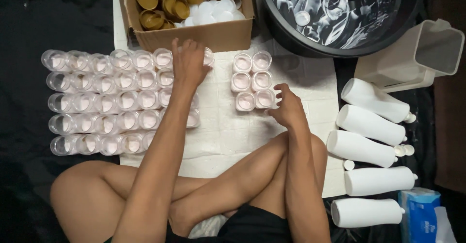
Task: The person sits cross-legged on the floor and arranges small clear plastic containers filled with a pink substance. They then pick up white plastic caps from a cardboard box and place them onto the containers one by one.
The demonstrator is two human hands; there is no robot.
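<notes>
Head view: the left hand (188, 64) reaches over the big block of clear jars (109, 102) filled with pink cream, its grip curled on a jar (208, 56) at the top row's end, beside the cardboard box (218, 35). The right hand (287, 108), fingers loosely bent, touches the small cluster of six jars (252, 80) on the white cloth (228, 131).

White bottles (369, 124), black basin (340, 15), tissue pack (418, 209).

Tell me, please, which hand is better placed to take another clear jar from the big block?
Probably the left hand: it rests on the big block of clear pink-filled jars. The right hand sits by the small six-jar group.
</notes>
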